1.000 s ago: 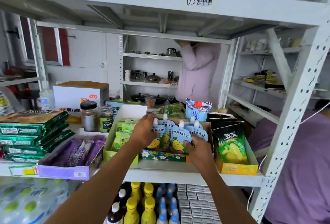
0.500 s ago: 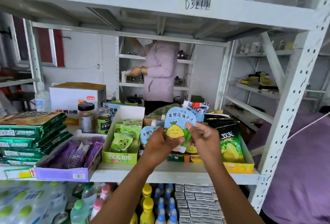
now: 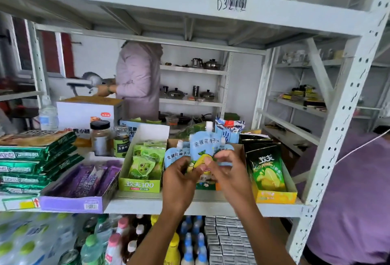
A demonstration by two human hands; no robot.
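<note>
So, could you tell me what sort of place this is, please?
Probably a shop's stockroom or warehouse: white metal shelving with a barcode label, snacks in open display cartons, bottled drinks packed below. The left hand and right hand hold a blue juice pouch.

Shelf (image 3: pixel 211 206) with snack boxes (image 3: pixel 71 204), 2 jars (image 3: pixel 100 140)

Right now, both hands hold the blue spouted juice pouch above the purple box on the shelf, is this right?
Not quite. The head view shows the left hand and right hand holding the blue spouted juice pouch above the brown cardboard box, between the green box and the yellow box. The purple box stands further left.
</note>
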